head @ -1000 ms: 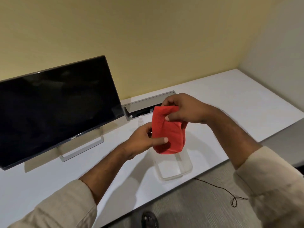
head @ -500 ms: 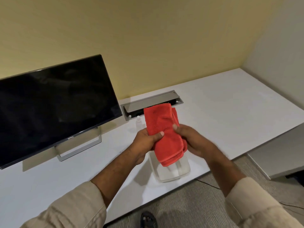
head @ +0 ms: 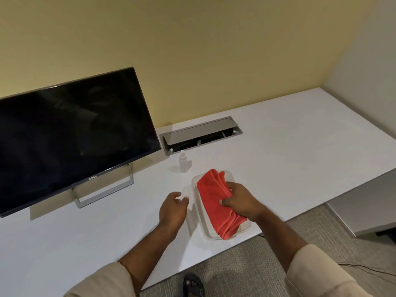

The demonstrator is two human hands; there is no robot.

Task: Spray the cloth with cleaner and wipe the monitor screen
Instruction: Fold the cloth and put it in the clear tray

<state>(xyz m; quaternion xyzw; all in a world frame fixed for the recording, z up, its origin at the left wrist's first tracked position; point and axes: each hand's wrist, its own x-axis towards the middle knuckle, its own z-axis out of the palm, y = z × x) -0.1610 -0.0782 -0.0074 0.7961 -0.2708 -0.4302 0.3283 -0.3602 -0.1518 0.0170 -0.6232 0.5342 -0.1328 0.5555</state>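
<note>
My right hand (head: 241, 201) grips a folded red cloth (head: 214, 198) and holds it low over a clear plastic tray (head: 198, 213) near the desk's front edge. To the left of the tray, my left hand (head: 172, 209) hovers with loosely spread fingers and holds nothing. A small clear spray bottle (head: 183, 161) stands upright behind the tray, apart from both hands. The black monitor (head: 70, 133) stands on its metal stand at the left, with its screen dark.
A grey cable hatch (head: 201, 136) is set into the white desk (head: 289, 151) behind the bottle, with its lid raised. The desk ends at walls behind and to the right. Below the front edge are carpet, a cable and a sandalled foot (head: 192, 285).
My left hand has let go of the cloth and moved left. My right hand has brought the cloth down from mid-air over the tray.
</note>
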